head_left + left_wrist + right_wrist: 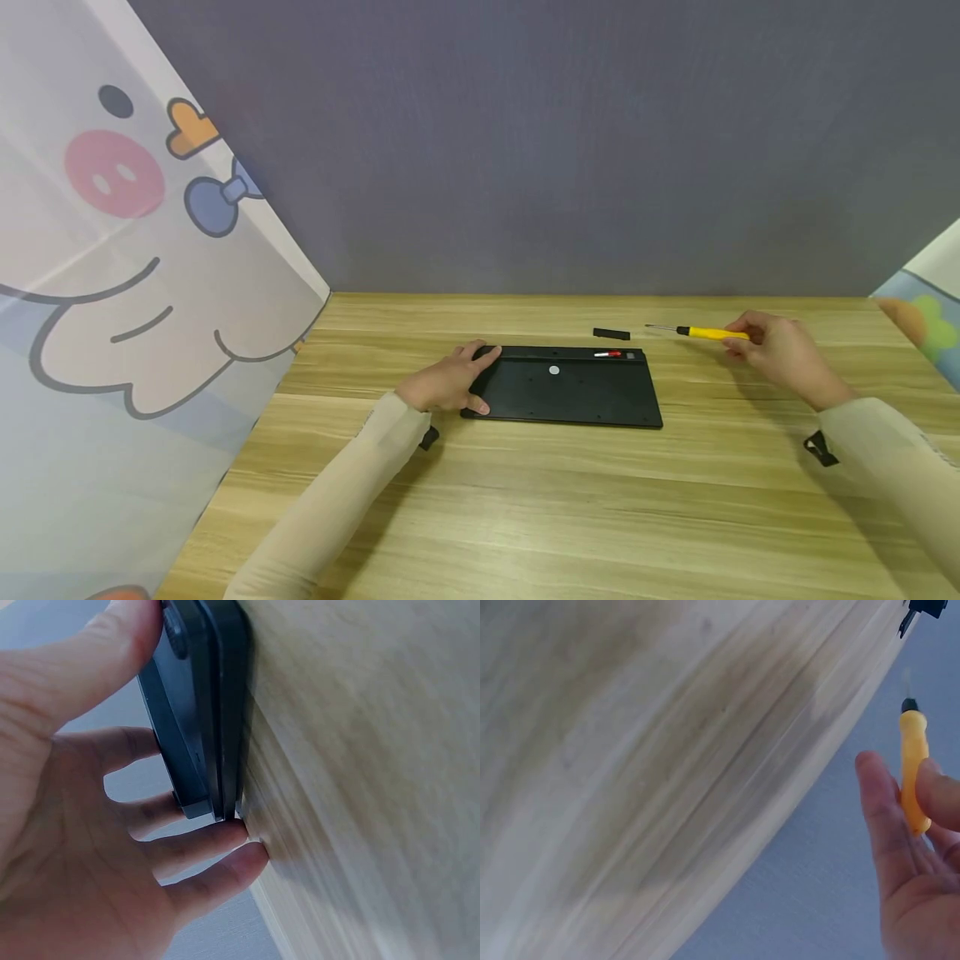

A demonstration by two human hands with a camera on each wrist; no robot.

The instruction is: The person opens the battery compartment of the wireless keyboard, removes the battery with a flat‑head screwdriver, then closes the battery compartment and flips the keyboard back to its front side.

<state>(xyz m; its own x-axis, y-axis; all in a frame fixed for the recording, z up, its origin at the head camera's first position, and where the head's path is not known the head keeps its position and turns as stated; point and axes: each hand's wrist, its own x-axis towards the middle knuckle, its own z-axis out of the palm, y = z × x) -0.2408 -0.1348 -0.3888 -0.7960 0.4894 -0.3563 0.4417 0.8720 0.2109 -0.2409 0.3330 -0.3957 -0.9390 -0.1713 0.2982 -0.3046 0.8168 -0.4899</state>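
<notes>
A black keyboard (592, 396) lies underside up on the table, a round white sticker near its middle. Spread over its left end, my left hand (450, 377) rests with the thumb near the front edge and fingers by the back strip. In the left wrist view, fingertips (251, 859) reach past the keyboard's end (217, 712) down to the wood. My right hand (783, 350) pinches a screwdriver (705, 333) by its yellow handle, above the table to the right, its shaft pointing left. A small red-and-silver battery (609, 354) sits in the keyboard's uncovered recess.
A small black cover (611, 334) lies behind the keyboard, left of the screwdriver tip. The wood-grain table (525, 508) runs back to a grey wall (555, 150). Cartoon-print sheets (97, 275) line the left side and the far right.
</notes>
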